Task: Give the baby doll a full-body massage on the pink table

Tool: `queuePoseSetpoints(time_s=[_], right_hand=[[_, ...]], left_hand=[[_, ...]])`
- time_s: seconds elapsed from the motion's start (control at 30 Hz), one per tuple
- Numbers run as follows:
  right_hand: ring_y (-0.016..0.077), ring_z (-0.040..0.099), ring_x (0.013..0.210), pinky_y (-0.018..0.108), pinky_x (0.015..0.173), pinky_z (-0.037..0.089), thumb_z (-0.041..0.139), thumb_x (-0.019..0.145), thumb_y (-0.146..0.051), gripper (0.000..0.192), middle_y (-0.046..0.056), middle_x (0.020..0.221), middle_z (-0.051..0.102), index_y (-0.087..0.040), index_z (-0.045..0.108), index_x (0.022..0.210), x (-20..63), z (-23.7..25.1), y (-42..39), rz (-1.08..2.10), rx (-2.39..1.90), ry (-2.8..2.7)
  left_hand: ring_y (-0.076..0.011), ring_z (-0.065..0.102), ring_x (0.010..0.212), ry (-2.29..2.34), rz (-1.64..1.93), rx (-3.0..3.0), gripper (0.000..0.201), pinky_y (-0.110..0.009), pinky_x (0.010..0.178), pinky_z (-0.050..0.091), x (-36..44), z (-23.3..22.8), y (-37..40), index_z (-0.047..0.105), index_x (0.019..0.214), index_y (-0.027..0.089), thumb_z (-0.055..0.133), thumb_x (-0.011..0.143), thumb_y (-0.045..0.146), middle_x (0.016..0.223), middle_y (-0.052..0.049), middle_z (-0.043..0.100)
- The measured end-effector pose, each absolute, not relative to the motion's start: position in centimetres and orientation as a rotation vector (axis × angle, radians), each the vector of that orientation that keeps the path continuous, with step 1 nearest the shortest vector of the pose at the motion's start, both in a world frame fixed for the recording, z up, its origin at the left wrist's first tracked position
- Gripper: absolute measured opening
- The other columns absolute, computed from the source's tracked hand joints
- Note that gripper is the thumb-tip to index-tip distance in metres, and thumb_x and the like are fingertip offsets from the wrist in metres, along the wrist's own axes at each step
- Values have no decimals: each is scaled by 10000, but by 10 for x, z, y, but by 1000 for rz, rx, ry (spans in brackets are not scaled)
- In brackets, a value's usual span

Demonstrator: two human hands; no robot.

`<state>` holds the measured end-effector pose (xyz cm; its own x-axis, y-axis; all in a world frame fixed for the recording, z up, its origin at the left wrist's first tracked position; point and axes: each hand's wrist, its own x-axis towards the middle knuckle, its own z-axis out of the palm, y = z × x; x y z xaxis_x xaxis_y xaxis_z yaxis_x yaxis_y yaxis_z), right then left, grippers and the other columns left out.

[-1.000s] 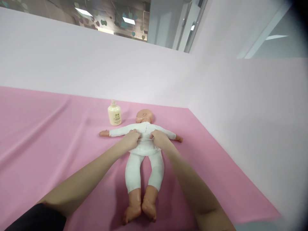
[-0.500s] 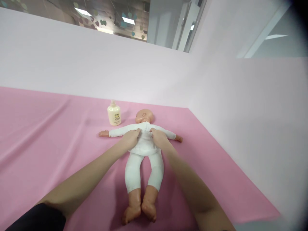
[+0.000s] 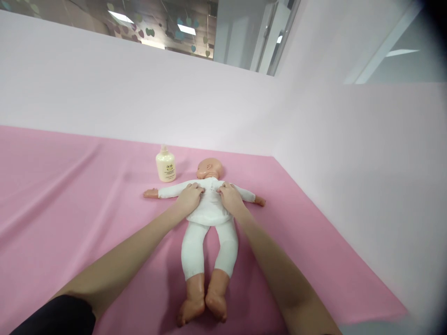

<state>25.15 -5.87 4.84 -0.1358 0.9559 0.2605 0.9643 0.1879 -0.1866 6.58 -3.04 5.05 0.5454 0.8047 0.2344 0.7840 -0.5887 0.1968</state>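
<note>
A baby doll [image 3: 209, 210] in a white top and white leggings lies on a pink cloth [image 3: 70, 209]. Its arms are spread, its head is at the far end and its bare feet point toward me. My left hand [image 3: 189, 197] lies flat on the left side of the doll's upper torso, fingertips near the shoulder. On the right side my right hand [image 3: 229, 197] rests the same way. Neither hand grips the fabric. A strip of the white top shows between the two hands.
A cream lotion bottle [image 3: 165, 165] stands on the cloth just left of the doll's head. Pale partition walls [image 3: 349, 177] close off the back and the right side. The cloth's right front edge ends near the lower right.
Both hands have slid up the doll's torso from the waist area toward the shoulders. The doll and the bottle have stayed where they were.
</note>
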Motion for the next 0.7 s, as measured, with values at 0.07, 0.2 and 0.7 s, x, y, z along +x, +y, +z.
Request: queuePoseSetpoints(time_s=[0.07,0.2,0.7], right_hand=[[177,490,1029,258,911,367,375,903,-128,279,64,1092,575,-172,635,993,253,47,-57,-28,-1807,-2155],[178,503,997,258,902,355,377,895,-108,254,74,1062,604,-155,606,994,253,48,-58,-18,-1794,-2169],[156,520,1065,247,939,335,352,902,-124,360,68,1179,599,-155,498,1229,258,40,-49,64,-1780,-2047]], left_hand=[[-237,520,999,1398,501,2712,334,-358,907,408,65,49,-28,636,1029,151,378,831,72,1066,-112,580],[-230,532,964,1356,568,2707,302,-358,904,402,64,43,-23,615,980,155,359,837,83,1035,-102,596],[-227,599,1005,1462,667,2556,378,-341,856,440,62,33,-14,443,1247,139,349,882,144,1165,-109,621]])
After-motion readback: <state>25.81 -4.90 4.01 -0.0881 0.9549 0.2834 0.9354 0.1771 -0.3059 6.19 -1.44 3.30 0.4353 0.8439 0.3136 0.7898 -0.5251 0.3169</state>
